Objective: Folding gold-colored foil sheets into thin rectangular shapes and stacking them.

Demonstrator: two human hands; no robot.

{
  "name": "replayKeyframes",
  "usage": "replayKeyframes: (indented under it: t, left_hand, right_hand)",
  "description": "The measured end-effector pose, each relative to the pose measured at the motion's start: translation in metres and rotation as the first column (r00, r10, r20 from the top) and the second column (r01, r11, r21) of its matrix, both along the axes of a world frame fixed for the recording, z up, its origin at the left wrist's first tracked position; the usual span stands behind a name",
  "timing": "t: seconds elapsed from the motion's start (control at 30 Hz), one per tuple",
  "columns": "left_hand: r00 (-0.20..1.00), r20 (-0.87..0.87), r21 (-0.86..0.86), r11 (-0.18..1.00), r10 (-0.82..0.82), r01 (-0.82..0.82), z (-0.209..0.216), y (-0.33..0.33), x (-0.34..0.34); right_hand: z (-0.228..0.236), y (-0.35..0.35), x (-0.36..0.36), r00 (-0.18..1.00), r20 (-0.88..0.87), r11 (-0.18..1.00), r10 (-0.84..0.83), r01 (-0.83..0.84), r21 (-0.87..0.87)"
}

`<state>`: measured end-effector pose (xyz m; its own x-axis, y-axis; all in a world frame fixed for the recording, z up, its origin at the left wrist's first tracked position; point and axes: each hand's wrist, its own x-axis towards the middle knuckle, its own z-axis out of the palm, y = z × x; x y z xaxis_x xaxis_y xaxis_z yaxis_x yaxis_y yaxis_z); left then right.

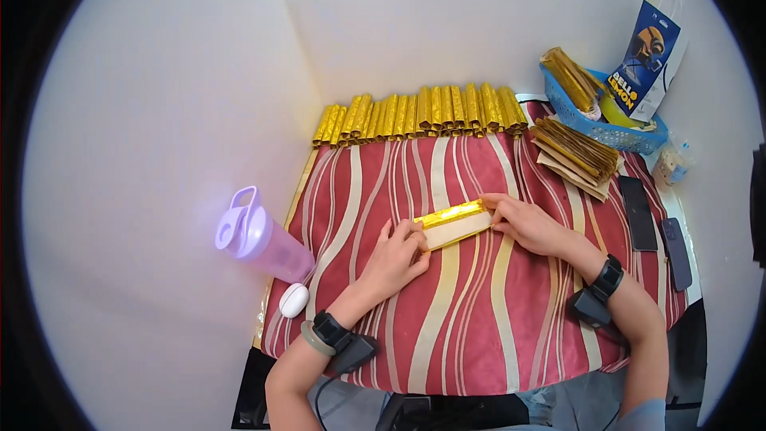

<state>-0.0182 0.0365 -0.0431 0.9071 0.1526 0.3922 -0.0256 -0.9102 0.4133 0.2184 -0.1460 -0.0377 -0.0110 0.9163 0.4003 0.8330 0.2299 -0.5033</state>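
A strip of gold foil paper (455, 227), partly folded lengthwise, lies near the middle of the striped tablecloth. Its pale inner side shows along the centre between shiny gold edges. At the left end, my left hand (392, 259) has its fingers closed on the paper. My right hand (528, 225) pinches the opposite end between thumb and fingers. Beyond the hands, many gold paper rolls (403, 117) stand side by side in a row along the back of the table. A fanned stack of gold paper sheets (578, 152) rests to the right of that row.
At the back right, a blue basket (626, 141) holds more gold paper and a blue printed bag (646, 60). Two phones (638, 211) and a small clear container (670, 168) lie at the right edge. A purple shaker bottle (263, 243) and a white oval object (294, 301) are at left.
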Motion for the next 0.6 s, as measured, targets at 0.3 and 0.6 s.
replayKeyframes:
  t: [0.3, 0.6]
  left_hand:
    - [0.957, 0.069, -0.280, 0.926, 0.281, -0.252, 0.013, -0.003, 0.019]
    - [0.948, 0.016, -0.280, 0.912, 0.318, -0.301, 0.009, 0.018, 0.029]
  right_hand:
    - [0.007, 0.018, 0.009, 0.980, -0.056, 0.981, -0.193, 0.194, 0.013]
    - [0.001, 0.030, 0.015, 0.967, -0.138, 0.975, -0.216, 0.221, 0.019]
